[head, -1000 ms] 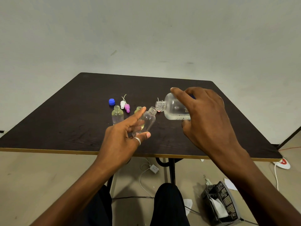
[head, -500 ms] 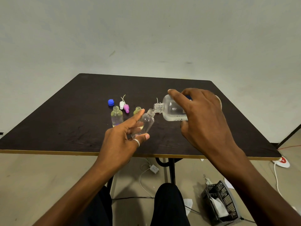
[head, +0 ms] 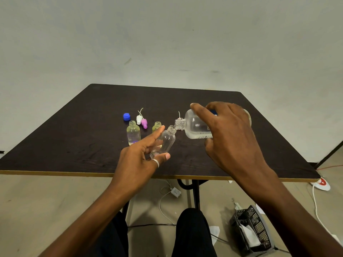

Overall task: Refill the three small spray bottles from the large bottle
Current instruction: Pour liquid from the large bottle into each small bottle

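My right hand (head: 230, 134) grips the large clear bottle (head: 194, 126), tipped on its side with its open neck pointing left. My left hand (head: 141, 160) holds a small clear spray bottle (head: 166, 142) tilted, its mouth touching the large bottle's neck. Two other small bottles stand open on the dark table (head: 83, 141): one with pale liquid (head: 133, 133) and a yellowish one (head: 157, 126), partly hidden behind my left fingers. A white spray cap (head: 139, 118) and a pink spray cap (head: 144, 123) lie behind them, beside a blue cap (head: 126, 116).
A thin white tube (head: 179, 114) pokes up behind the large bottle's neck. Under the table are my knees, a white charger with cable (head: 175, 191), and a black mesh basket (head: 250, 230) on the floor at right. A red-and-white socket (head: 322, 183) lies by the table's right corner.
The large bottle has shifted left and tipped a little further, bringing its neck against the small bottle's mouth. My left hand has stayed nearly in place.
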A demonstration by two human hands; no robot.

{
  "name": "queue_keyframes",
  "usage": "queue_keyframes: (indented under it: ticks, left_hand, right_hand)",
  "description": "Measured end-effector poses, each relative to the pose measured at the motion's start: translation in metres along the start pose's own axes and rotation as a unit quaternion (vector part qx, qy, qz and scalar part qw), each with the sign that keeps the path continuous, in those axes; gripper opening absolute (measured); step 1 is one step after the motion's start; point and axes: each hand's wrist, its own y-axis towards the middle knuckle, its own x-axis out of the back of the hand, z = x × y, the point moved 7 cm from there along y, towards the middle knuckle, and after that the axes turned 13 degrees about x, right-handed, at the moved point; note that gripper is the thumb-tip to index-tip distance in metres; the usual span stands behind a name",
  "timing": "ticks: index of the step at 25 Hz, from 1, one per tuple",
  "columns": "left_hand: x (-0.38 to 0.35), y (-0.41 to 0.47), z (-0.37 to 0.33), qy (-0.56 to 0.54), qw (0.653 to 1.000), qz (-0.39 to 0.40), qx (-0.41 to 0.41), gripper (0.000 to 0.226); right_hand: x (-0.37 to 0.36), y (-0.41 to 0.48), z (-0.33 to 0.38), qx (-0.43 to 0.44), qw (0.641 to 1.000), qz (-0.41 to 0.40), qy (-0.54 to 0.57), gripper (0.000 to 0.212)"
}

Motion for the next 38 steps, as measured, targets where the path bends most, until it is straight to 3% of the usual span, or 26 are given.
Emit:
queue_keyframes:
  ticks: [38]
  left_hand:
    - [0.0024, -0.0038, -0.0003, -0.006, 1.000, -0.003, 0.008, 0.072]
  right_hand:
    - [-0.0054, -0.0016, 0.0058, 0.012, 0.999, -0.037, -0.001, 0.086]
